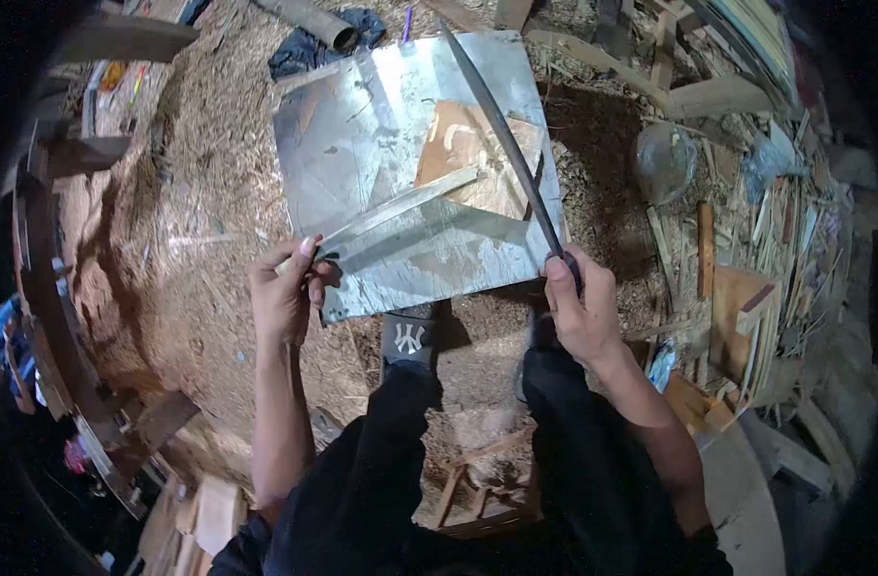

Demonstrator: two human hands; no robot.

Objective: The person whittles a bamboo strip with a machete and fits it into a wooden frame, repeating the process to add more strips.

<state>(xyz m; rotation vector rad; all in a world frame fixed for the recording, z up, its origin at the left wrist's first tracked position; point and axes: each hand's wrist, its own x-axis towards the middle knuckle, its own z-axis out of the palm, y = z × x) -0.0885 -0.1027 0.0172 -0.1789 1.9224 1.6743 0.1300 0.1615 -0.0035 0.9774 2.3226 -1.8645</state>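
My left hand [290, 286] pinches the near end of a thin, pale wooden strip [400, 204]. The strip slants up to the right, its far end over a brown piece of board [448, 134] with pale worn patches. In my right hand [585, 305] is the handle of a long, dark machete [501, 125], its blade pointing away and slightly left. The blade crosses above the board, to the right of the strip's tip and apart from it. Beneath both lies a square, scuffed metal-topped surface [338, 178]. My fingers hide most of the machete's handle.
Wood shavings [208, 163] cover the ground. A pipe [314, 21] and black plastic [295, 56] lie beyond the metal surface. Clear plastic bags [665, 161] and wood scraps [706, 250] are at right. My sandalled foot [407, 341] stands at the near edge.
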